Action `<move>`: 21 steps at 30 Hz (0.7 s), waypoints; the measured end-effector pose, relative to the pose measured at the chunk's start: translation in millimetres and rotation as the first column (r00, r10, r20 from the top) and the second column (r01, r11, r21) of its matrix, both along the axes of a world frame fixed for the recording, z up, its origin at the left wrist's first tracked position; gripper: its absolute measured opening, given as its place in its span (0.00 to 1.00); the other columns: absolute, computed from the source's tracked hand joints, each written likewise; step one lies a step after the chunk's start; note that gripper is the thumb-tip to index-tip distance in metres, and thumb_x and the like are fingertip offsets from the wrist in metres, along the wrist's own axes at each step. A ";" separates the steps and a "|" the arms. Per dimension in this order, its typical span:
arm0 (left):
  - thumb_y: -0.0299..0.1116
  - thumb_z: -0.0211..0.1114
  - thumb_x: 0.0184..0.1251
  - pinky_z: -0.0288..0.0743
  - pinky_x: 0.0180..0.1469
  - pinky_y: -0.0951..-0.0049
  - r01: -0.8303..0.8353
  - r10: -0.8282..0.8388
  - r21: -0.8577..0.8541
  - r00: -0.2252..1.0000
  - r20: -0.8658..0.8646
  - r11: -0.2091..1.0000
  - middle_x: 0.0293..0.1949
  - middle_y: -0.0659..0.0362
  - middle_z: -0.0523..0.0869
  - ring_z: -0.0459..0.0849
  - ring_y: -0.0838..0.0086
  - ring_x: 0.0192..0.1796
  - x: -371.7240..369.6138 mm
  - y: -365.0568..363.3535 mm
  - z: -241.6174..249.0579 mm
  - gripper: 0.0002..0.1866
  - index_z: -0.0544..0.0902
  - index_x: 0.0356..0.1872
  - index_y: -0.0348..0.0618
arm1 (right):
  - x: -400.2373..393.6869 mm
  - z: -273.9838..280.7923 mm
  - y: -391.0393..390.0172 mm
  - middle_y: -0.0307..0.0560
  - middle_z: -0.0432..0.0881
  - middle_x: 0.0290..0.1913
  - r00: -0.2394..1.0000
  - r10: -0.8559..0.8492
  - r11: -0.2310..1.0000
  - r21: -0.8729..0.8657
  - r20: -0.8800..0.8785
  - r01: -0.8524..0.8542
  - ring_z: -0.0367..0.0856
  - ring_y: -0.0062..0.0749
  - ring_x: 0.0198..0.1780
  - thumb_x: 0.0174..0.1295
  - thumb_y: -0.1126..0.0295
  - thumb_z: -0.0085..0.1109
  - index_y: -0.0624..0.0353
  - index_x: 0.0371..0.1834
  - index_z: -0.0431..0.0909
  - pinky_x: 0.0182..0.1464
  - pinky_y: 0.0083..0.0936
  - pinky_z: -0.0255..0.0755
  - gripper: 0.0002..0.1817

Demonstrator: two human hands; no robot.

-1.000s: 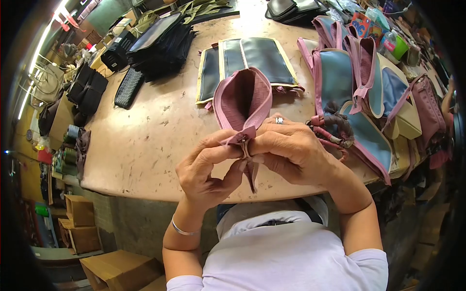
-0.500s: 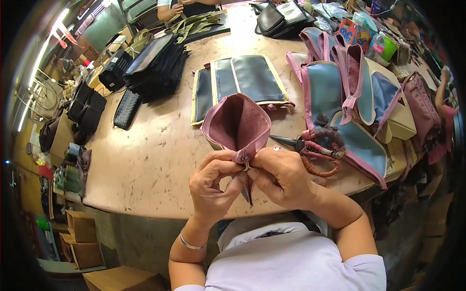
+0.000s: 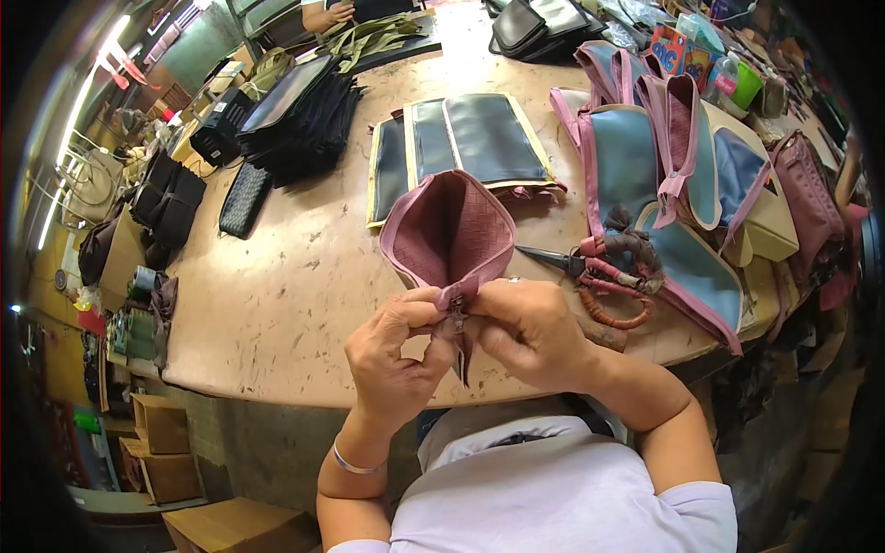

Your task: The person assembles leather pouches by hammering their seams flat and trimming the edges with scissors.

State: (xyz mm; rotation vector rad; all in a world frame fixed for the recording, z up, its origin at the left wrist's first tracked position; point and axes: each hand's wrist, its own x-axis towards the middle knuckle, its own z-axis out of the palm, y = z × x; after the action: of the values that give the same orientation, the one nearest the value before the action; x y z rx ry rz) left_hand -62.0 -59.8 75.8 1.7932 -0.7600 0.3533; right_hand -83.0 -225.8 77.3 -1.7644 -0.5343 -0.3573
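Observation:
A pink pouch (image 3: 447, 226) with a woven-pattern inside gapes open above my two hands. My left hand (image 3: 396, 355) pinches the near end of the pouch from the left, thumb and fingers pressed together. On the other side my right hand (image 3: 530, 332) grips the same end, close to a small metal zipper part (image 3: 455, 309). A narrow strip tip hangs below the fingers. Right of the pouch lie scissors (image 3: 613, 288) with wrapped handles, touching neither hand.
Dark panels with yellow edging (image 3: 479, 138) lie beyond the pouch. Blue and pink bag pieces (image 3: 622, 157) cover the right side. A black stack (image 3: 300, 120) and a black woven case (image 3: 245, 200) are at left. Another person's hand (image 3: 340, 12) shows at the far edge.
My left hand has shifted slightly left and the fingertips have moved around the zipper end. The view has shifted slightly, and the pouch stays held in both hands.

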 end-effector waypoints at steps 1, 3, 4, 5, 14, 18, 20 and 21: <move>0.13 0.63 0.49 0.80 0.40 0.79 0.013 -0.015 -0.047 0.999 -0.037 0.999 0.41 0.49 0.81 0.82 0.77 0.37 0.0 0.3 -0.3 0.08 0.77 0.31 0.30 | 0.1 -2.1 0.2 0.46 0.76 0.20 0.991 0.059 0.992 0.122 -0.121 -0.044 0.78 0.29 0.24 0.52 0.80 0.52 0.64 0.26 0.73 0.26 0.23 0.67 0.01; 0.12 0.62 0.50 0.79 0.41 0.80 0.034 -0.050 -0.141 0.992 -0.112 0.989 0.41 0.49 0.81 0.82 0.77 0.38 0.1 0.8 -1.0 0.07 0.76 0.31 0.29 | 0.5 -4.4 2.6 0.45 0.75 0.19 0.949 0.180 0.946 0.310 -0.260 -0.094 0.77 0.22 0.22 0.53 0.80 0.52 0.64 0.26 0.74 0.24 0.20 0.66 0.02; 0.12 0.62 0.50 0.79 0.41 0.80 0.046 -0.065 -0.155 0.991 -0.120 0.987 0.41 0.49 0.81 0.82 0.77 0.38 0.2 0.6 -0.7 0.07 0.76 0.31 0.29 | 1.2 -5.3 3.8 0.44 0.75 0.18 0.916 0.248 0.909 0.402 -0.317 -0.107 0.77 0.19 0.22 0.54 0.80 0.52 0.65 0.26 0.74 0.23 0.19 0.66 0.02; 0.12 0.62 0.50 0.79 0.42 0.80 0.059 -0.081 -0.169 0.989 -0.126 0.984 0.41 0.49 0.81 0.82 0.78 0.38 0.2 0.4 0.1 0.07 0.75 0.31 0.29 | 2.3 -6.8 4.5 0.43 0.75 0.17 0.906 0.258 0.901 0.422 -0.335 -0.101 0.76 0.18 0.21 0.54 0.79 0.53 0.65 0.26 0.74 0.22 0.18 0.65 0.02; 0.14 0.62 0.55 0.80 0.39 0.80 0.127 -0.217 -0.403 0.958 -0.187 0.906 0.38 0.50 0.80 0.82 0.76 0.36 6.9 3.2 -3.0 0.06 0.75 0.33 0.31 | 6.0 -0.5 -3.3 0.41 0.77 0.37 0.954 -0.287 0.935 -0.192 0.083 0.298 0.76 0.32 0.41 0.45 0.67 0.64 0.58 0.40 0.73 0.55 0.37 0.56 0.18; 0.16 0.62 0.56 0.80 0.40 0.79 0.235 -0.251 -0.215 0.967 -0.047 0.948 0.36 0.51 0.80 0.82 0.76 0.36 14.4 15.0 -7.2 0.07 0.76 0.36 0.31 | 18.6 2.5 -8.0 0.40 0.77 0.36 0.977 -0.188 0.966 -0.159 0.105 0.203 0.74 0.32 0.43 0.46 0.60 0.64 0.54 0.40 0.74 0.63 0.44 0.47 0.18; 0.15 0.62 0.56 0.80 0.41 0.79 0.262 -0.281 -0.235 0.958 -0.053 0.936 0.36 0.52 0.79 0.82 0.76 0.37 16.2 14.5 -5.4 0.07 0.77 0.36 0.31 | 22.6 4.8 -15.8 0.40 0.78 0.33 0.999 -0.038 0.975 -0.222 -0.029 0.031 0.74 0.32 0.43 0.49 0.57 0.63 0.54 0.37 0.76 0.65 0.48 0.45 0.17; 0.15 0.62 0.56 0.80 0.41 0.79 0.274 -0.296 -0.246 0.954 -0.055 0.930 0.36 0.52 0.79 0.82 0.75 0.37 16.3 14.3 -4.2 0.07 0.77 0.36 0.31 | 23.9 5.6 -18.7 0.40 0.78 0.32 0.994 0.036 0.968 -0.246 -0.099 -0.059 0.74 0.32 0.42 0.50 0.55 0.62 0.54 0.35 0.77 0.66 0.49 0.43 0.16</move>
State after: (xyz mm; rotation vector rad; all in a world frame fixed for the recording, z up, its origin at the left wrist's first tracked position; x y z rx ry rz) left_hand -45.7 -45.5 71.6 1.4410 -0.8630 0.1589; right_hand -59.1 -244.5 83.0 -1.9952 -0.5729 -0.1780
